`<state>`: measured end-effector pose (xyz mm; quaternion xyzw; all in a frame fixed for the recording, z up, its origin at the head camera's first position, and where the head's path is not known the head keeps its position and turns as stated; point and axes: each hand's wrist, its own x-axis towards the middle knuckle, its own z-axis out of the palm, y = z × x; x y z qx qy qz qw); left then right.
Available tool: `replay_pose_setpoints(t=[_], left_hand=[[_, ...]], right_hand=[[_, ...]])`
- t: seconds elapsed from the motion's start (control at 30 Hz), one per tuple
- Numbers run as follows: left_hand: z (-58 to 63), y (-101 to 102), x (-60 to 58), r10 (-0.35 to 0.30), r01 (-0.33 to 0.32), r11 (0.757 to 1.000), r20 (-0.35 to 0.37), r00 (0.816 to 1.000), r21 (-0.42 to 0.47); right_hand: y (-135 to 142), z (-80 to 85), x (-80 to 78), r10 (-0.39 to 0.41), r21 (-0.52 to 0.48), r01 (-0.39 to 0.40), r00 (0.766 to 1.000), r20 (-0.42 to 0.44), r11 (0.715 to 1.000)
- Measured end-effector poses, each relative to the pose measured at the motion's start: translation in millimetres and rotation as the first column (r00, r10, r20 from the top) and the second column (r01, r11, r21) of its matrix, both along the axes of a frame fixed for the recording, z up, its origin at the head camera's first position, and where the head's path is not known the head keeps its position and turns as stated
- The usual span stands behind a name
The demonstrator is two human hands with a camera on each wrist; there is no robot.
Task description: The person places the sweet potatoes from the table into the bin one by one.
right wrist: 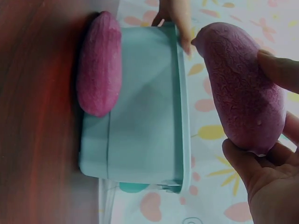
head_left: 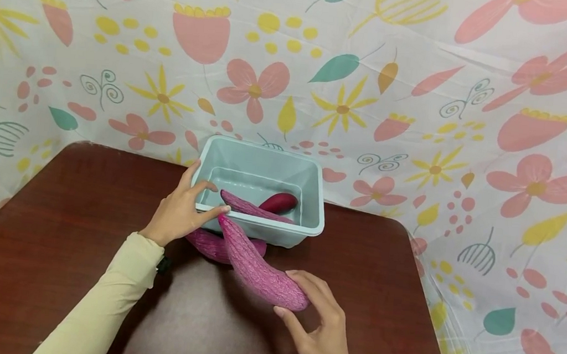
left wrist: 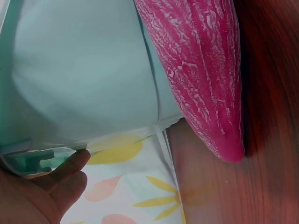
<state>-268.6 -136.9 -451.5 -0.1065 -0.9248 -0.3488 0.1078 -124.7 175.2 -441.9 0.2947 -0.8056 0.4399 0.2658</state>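
My right hand (head_left: 322, 324) pinches the blunt end of a pink, wrinkled gourd (head_left: 261, 270) between thumb and fingers. Its narrow tip points up and left, overlapping the front rim of a light blue plastic bin (head_left: 269, 233) in the head view. At the bin's left front corner, my left hand (head_left: 175, 213) grips the rim, thumb along the front edge. Inside lie a long purple-pink gourd (head_left: 248, 205) and a smooth dark red vegetable (head_left: 279, 203). Another pink gourd (right wrist: 99, 65) rests on the table against the bin's front wall, partly hidden in the head view by the held one.
The bin stands near the back edge of a dark brown wooden table (head_left: 371, 273). Behind and beside the table hangs a white cloth (head_left: 294, 44) printed with pink, yellow and green flowers and leaves.
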Motion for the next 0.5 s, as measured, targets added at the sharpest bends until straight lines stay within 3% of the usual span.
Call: replay_pose_setpoints(t=[0.27, 0.5], left_hand=[[-1.9, -1, -1.0, -0.019, 0.019, 1.0, -0.004, 1.0, -0.006], [-1.5, 2, -0.7, -0.003, 0.003, 1.0, 0.007, 1.0, 0.001]], right_hand=[[-2, 12.2, -11.2, 0.024, -0.039, -0.025, 0.999, -0.03, 0.999], [-5, 13.7, -31.6, -0.041, -0.054, 0.041, 0.999, 0.001, 0.998]])
